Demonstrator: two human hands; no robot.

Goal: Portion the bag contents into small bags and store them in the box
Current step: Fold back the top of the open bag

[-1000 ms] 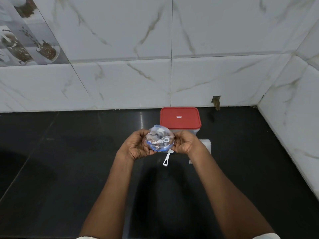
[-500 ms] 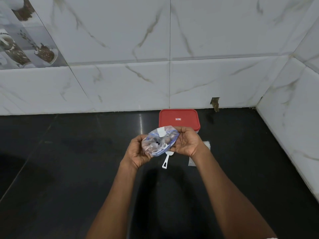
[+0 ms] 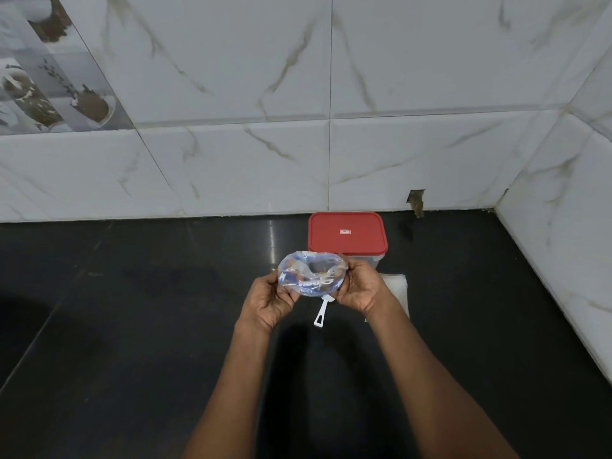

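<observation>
Both hands hold a clear bag point(image 3: 311, 275) with blue print above the dark surface point(image 3: 132, 326): the left hand point(image 3: 269, 300) pinches its 9 o'clock edge, the right hand point(image 3: 358, 286) grips its 3 o'clock edge, fingers closed on the plastic. At 12 o'clock sits the red-lidded box point(image 3: 347, 234), shut. A white scoop point(image 3: 321, 313) lies just beneath the bag, small bags point(image 3: 395, 286) beside the right wrist.

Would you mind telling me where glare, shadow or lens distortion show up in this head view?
Head view: a thin glare streak on the black counter left of the red-lidded box; arm shadows darken the counter below the hands; wide-angle bending curves the wall tile lines.
</observation>
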